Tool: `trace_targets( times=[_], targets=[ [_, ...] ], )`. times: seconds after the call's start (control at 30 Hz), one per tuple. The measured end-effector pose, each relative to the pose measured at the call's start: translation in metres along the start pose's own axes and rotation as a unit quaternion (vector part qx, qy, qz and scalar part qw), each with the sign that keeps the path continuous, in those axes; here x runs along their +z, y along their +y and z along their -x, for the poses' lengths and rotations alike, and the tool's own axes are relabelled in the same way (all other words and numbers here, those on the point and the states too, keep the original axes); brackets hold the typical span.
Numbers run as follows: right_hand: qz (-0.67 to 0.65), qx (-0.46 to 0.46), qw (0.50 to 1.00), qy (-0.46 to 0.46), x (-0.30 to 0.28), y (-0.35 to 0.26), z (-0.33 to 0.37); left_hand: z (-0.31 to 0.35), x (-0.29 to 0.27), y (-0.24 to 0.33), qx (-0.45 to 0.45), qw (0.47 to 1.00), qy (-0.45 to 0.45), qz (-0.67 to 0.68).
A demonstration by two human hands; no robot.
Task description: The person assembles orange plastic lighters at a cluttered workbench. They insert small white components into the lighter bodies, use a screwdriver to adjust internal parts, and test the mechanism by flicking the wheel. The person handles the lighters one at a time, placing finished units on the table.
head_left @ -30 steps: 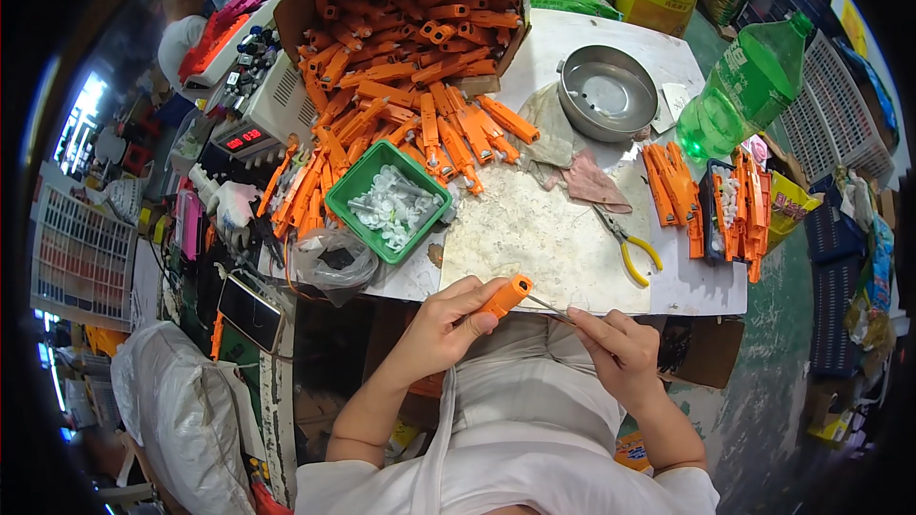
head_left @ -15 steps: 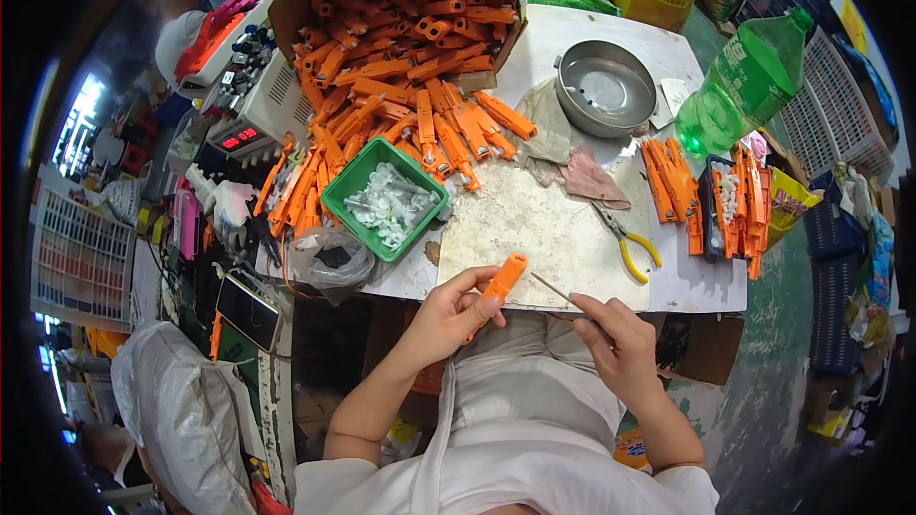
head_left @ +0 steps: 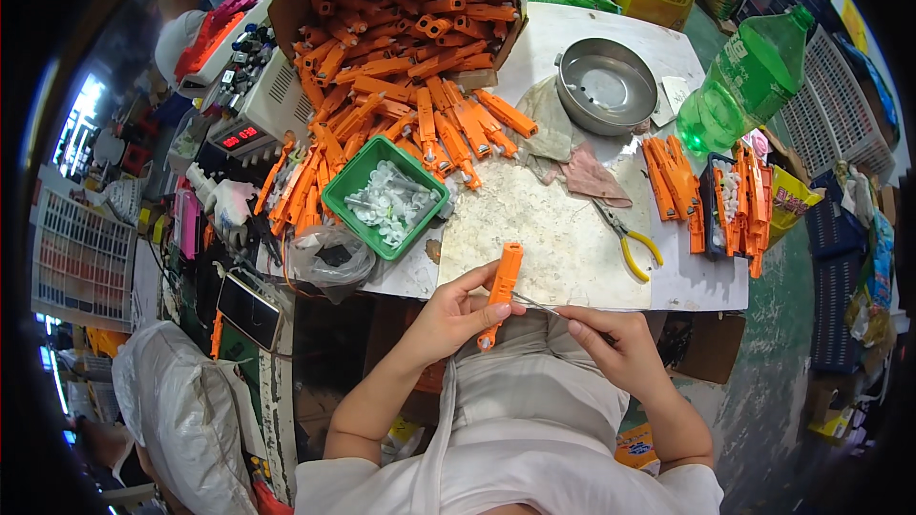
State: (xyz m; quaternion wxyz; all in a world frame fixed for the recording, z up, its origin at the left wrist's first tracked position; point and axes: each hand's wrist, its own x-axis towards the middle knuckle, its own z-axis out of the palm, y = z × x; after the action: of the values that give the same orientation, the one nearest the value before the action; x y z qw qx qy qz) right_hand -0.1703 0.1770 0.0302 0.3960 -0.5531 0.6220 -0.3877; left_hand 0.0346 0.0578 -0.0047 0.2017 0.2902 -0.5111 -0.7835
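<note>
My left hand point(head_left: 458, 313) grips an orange plastic part point(head_left: 507, 277), long and narrow, held nearly upright above my lap at the table's front edge. Its lower end carries a small pale piece. Opposite, my right hand point(head_left: 611, 339) is closed round a thin metal rod-like tool point(head_left: 536, 302). The tool's far end reaches the side of the orange part, just by my left fingertips; whether it goes inside I cannot tell. Beyond my left hand stands a green tray point(head_left: 334, 198) holding small translucent white pieces.
A cardboard box point(head_left: 512, 38) spills many orange parts onto the table point(head_left: 487, 219). Yellow-handled pliers point(head_left: 630, 253), rags point(head_left: 592, 176), a metal bowl point(head_left: 570, 100), a green bottle point(head_left: 744, 76) and a dark bin point(head_left: 711, 238) with orange parts lie to the right. A phone point(head_left: 248, 313) is at the left.
The orange part has turned more upright and come slightly lower. My right hand has tilted the tool, and its tip has moved left from open air to the part's side.
</note>
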Motion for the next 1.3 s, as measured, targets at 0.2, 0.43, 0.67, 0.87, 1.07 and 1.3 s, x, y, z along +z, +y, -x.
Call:
trace_targets(
  times=[0.2, 0.43, 0.67, 0.87, 1.07, 1.3],
  targets=[
    [-0.115, 0.114, 0.985, -0.066, -0.005, 0.006, -0.005, -0.001, 0.003, 0.0, 0.026, 0.998, 0.011, -0.058],
    [0.071, -0.137, 0.986, 0.054, 0.014, 0.031, -0.002, -0.002, 0.007, 0.005, -0.007, 0.997, 0.006, -0.072],
    [0.306, -0.21, 0.926, 0.075, 0.016, 0.021, 0.006, -0.009, 0.003, -0.016, 0.031, 0.998, 0.045, -0.003],
    [0.084, -0.085, 0.992, 0.029, 0.012, 0.015, 0.008, -0.015, 0.001, -0.012, 0.039, 0.996, 0.061, 0.06],
    [0.047, -0.038, 0.998, -0.019, 0.007, 0.011, 0.001, -0.015, 0.004, -0.017, 0.036, 0.995, 0.055, 0.07],
    [-0.04, 0.092, 0.984, -0.145, -0.007, 0.017, -0.011, -0.013, 0.009, -0.021, 0.057, 0.997, 0.041, 0.015]
  ],
)
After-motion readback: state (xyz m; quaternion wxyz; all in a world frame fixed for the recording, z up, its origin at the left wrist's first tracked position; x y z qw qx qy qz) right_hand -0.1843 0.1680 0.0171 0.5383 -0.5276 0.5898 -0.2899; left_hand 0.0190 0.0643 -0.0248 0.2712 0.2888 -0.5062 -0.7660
